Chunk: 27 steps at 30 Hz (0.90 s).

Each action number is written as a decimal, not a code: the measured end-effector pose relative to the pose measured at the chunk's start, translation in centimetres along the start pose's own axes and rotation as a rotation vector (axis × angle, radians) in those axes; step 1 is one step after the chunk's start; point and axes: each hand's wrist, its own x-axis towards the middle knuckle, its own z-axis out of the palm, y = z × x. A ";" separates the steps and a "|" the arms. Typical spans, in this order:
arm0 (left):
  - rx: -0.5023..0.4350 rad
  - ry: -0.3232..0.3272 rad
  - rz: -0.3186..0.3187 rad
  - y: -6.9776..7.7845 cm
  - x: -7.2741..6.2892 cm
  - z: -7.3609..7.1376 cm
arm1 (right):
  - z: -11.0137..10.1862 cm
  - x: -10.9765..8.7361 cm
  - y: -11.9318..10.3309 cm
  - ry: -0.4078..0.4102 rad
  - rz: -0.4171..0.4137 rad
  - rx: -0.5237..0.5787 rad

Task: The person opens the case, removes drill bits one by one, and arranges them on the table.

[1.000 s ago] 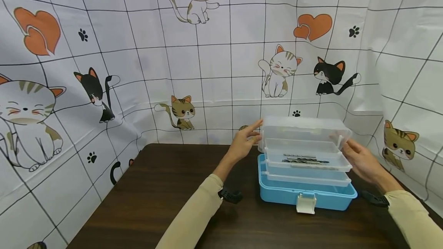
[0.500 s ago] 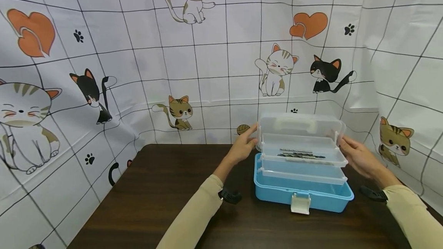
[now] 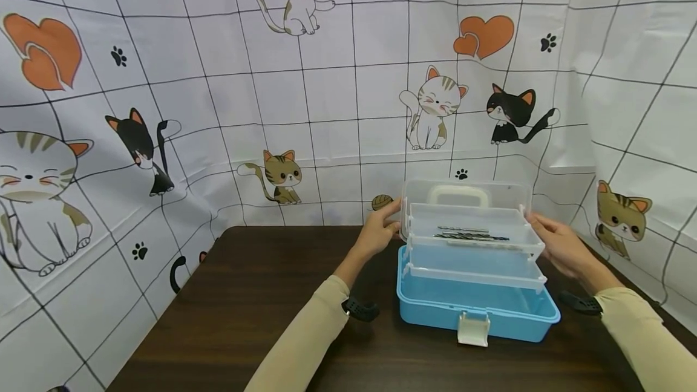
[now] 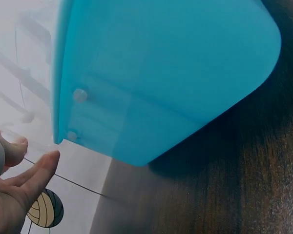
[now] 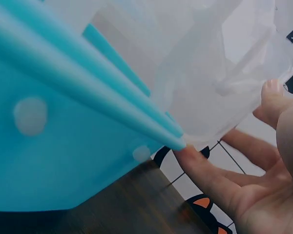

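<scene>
A blue toolbox (image 3: pixel 468 318) stands unlatched on the dark table. Its clear lid (image 3: pixel 506 193) is raised at the back, with a white handle (image 3: pixel 458 193). Two clear trays, an upper tray (image 3: pixel 490 218) and a lower tray (image 3: pixel 474 259), are fanned out in steps above the base. Several drill bits (image 3: pixel 471 235) lie in the upper tray. My left hand (image 3: pixel 374 235) is at the lid's left side, its fingers fairly straight. My right hand (image 3: pixel 563 247) is at the right side, the thumb (image 5: pixel 272 92) by the lid's edge and a finger near the box's rear corner.
The brown wooden table (image 3: pixel 261 307) reaches out to the left of the box. Behind and on both sides hangs a white gridded curtain (image 3: pixel 337 101) printed with cats and hearts. A white latch (image 3: pixel 473 328) hangs down at the box front.
The lid has tipped further back, bringing its handle into view, and the trays have shifted with it. Both hands have stayed at the lid's sides and followed it slightly.
</scene>
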 end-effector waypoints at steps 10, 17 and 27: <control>0.013 -0.003 -0.086 0.6 -0.2 -0.1 | 0.1 -0.3 0.2 0.049 -0.033 -0.009; -0.016 -0.034 -0.186 1.6 -0.6 0.1 | 0.5 -0.6 0.9 0.120 -0.037 -0.060; -0.068 -0.039 -0.289 1.5 -1.0 -0.4 | 1.1 -0.6 1.9 0.105 0.004 -0.107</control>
